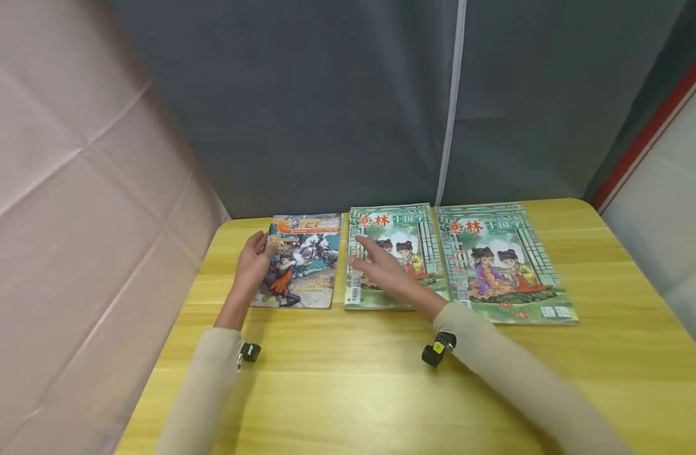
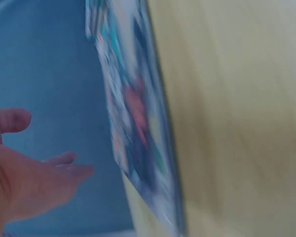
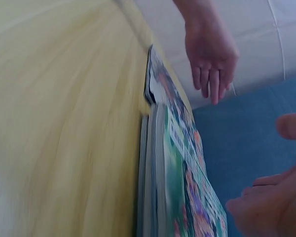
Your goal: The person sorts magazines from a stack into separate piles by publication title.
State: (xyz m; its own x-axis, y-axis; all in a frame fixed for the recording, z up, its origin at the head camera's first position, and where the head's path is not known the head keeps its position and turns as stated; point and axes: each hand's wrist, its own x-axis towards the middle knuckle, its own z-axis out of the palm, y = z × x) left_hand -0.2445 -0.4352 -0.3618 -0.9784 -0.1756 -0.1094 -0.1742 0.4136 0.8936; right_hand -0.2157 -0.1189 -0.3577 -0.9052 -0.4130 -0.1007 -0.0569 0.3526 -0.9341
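A magazine with a grey-blue comic cover lies on the table at the left. My left hand hovers over its left edge; in the left wrist view the hand is apart from the blurred magazine, thumb and fingers spread. Above the middle green magazine is my right hand, holding nothing and hiding part of the cover. In the right wrist view that hand is clear of the pile of several magazines, thumb apart from the fingers.
Another green magazine with a matching cover lies to the right, close beside the middle pile. All rest near the far edge of the yellow wooden table. A dark grey curtain hangs behind, and a pale cloth wall stands left.
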